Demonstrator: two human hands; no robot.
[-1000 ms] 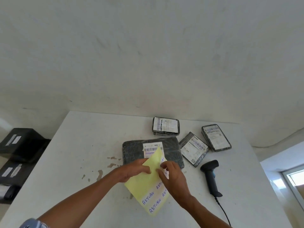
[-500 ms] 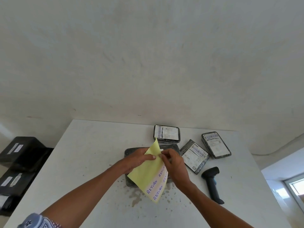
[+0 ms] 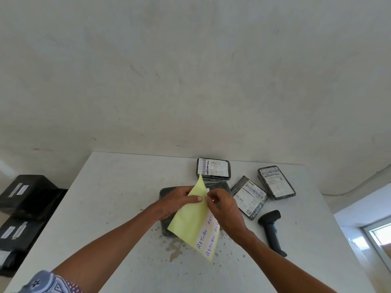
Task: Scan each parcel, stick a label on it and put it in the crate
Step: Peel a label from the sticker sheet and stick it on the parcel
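Note:
A yellow label sheet point(image 3: 193, 220) with several white "RETURN" labels is lifted over a large dark parcel point(image 3: 167, 192) on the white table point(image 3: 118, 199). My left hand point(image 3: 179, 200) pinches the sheet's left edge. My right hand point(image 3: 224, 208) pinches a white label at the sheet's upper right edge. The parcel is mostly hidden under hands and sheet. Three smaller dark parcels with white shipping labels lie behind: one at the back point(image 3: 213, 168), one tilted point(image 3: 249, 196), one further right point(image 3: 276, 182). A black scanner point(image 3: 271, 229) lies on the table, right of my right hand.
Black crates or boxes point(image 3: 23, 195) with white labels are stacked on the floor left of the table. A pale wall rises behind the table. Brown stains mark the tabletop near its front middle. A bright opening shows at the far right.
Both hands raised the yellow sheet up over the large parcel, covering its shipping label. My right hand's fingers moved to the sheet's upper edge, pinching a white label.

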